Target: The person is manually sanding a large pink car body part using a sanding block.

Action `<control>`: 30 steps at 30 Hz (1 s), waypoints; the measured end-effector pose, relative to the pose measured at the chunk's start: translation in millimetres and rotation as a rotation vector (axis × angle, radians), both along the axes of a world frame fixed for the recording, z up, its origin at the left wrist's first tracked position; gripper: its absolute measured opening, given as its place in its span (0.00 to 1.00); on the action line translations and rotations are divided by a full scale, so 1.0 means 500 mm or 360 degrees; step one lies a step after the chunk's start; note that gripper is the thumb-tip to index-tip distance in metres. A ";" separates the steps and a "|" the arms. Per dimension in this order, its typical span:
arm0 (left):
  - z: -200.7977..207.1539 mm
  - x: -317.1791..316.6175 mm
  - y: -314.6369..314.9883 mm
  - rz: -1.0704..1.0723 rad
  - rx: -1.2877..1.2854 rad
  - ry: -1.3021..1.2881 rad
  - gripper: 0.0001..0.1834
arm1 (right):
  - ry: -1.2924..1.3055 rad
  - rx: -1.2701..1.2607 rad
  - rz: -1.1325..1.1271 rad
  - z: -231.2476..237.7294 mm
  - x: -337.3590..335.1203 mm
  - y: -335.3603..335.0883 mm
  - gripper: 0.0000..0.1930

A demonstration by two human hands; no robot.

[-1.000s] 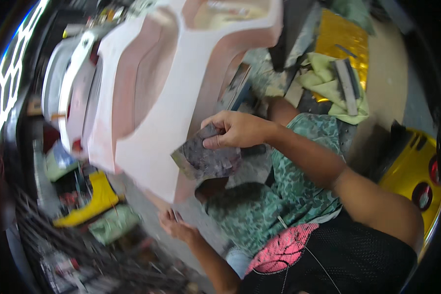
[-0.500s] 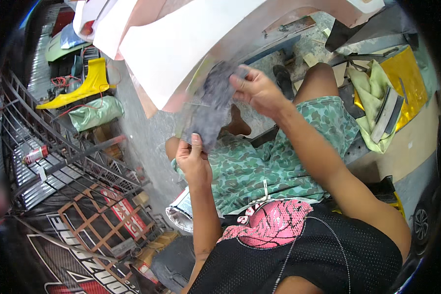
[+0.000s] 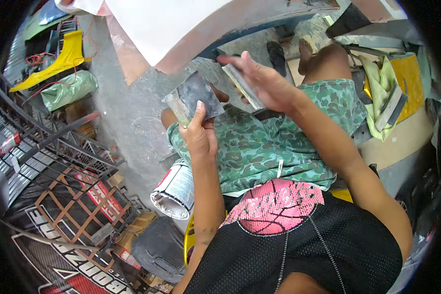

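My left hand point(image 3: 201, 130) grips a thin square plate point(image 3: 196, 98) by its near edge, thumb on top. The plate's face is dark grey and smeared, with a paler, yellowish strip along its left side. To the right of it, my right hand point(image 3: 267, 81) holds a thin, pale rectangular plate point(image 3: 243, 88), tilted so that it shows nearly edge-on. Its fingers are partly blurred and partly hidden behind the hand. The two plates are apart, both above my lap. Just beyond the plates hangs the edge of a large white and pinkish panel point(image 3: 157, 36).
An opened can point(image 3: 177, 183) lies tipped beside my left forearm. At the left are a metal rack point(image 3: 59, 142), a yellow panel piece point(image 3: 59, 63) and a green bag point(image 3: 68, 90). A pale green cloth point(image 3: 377, 88) lies on a yellow sheet point(image 3: 409, 78) at right.
The blurred grey thing between my hands now shows as two separate plates, one in each hand. My right hand has moved right, away from my left. The view has shifted somewhat.
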State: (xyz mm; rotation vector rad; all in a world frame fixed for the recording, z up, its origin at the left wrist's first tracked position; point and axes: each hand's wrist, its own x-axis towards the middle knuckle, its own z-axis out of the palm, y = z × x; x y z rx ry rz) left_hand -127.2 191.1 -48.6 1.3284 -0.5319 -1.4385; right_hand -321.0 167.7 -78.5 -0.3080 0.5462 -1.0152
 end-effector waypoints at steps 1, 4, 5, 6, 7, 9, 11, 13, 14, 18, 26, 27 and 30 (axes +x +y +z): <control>-0.005 0.001 0.001 -0.0005 0.0019 0.0020 0.24 | 0.0020 0.0019 -0.0005 -0.012 0.007 0.007 0.45; -0.025 0.002 0.002 -0.0053 0.0003 0.0048 0.22 | -0.1435 0.0107 0.0309 -0.084 0.053 0.015 0.57; -0.031 0.007 0.003 -0.0081 -0.0009 0.0061 0.22 | -0.1422 0.0120 0.0300 -0.088 0.053 0.018 0.57; -0.037 0.009 0.005 -0.0108 -0.0021 0.0073 0.23 | -0.1333 0.0134 0.0245 -0.091 0.045 0.022 0.57; -0.041 0.013 0.006 -0.0102 -0.0009 0.0080 0.23 | -0.1249 0.0149 0.0201 -0.072 0.042 0.016 0.57; -0.039 0.011 0.006 -0.0072 -0.0049 0.0100 0.24 | -0.1199 0.0107 0.0115 -0.048 0.029 0.011 0.57; -0.026 0.012 0.005 -0.0122 -0.0059 0.0127 0.24 | -0.0940 0.0199 -0.0044 -0.014 0.008 0.017 0.56; -0.026 0.013 0.008 -0.0176 -0.0074 0.0153 0.25 | -0.1001 0.0094 -0.0042 -0.047 -0.009 0.015 0.52; -0.028 0.012 0.010 -0.0199 -0.0084 0.0099 0.24 | -0.1017 0.0060 -0.0027 -0.060 -0.013 0.017 0.53; -0.060 0.016 0.031 -0.0333 -0.0091 -0.0135 0.21 | -0.0941 0.0236 -0.0084 -0.066 -0.003 0.019 0.44; -0.126 0.018 0.041 -0.0674 -0.0058 -0.0812 0.20 | -0.0566 0.0229 -0.0231 -0.062 0.010 0.007 0.32; -0.140 0.022 0.041 -0.0682 -0.0319 -0.0743 0.24 | -0.0392 0.0210 -0.0246 -0.052 0.018 0.010 0.31; -0.111 -0.019 0.031 -0.1025 -0.0391 -0.0279 0.27 | 0.0036 -0.0084 -0.0151 -0.081 0.024 0.031 0.31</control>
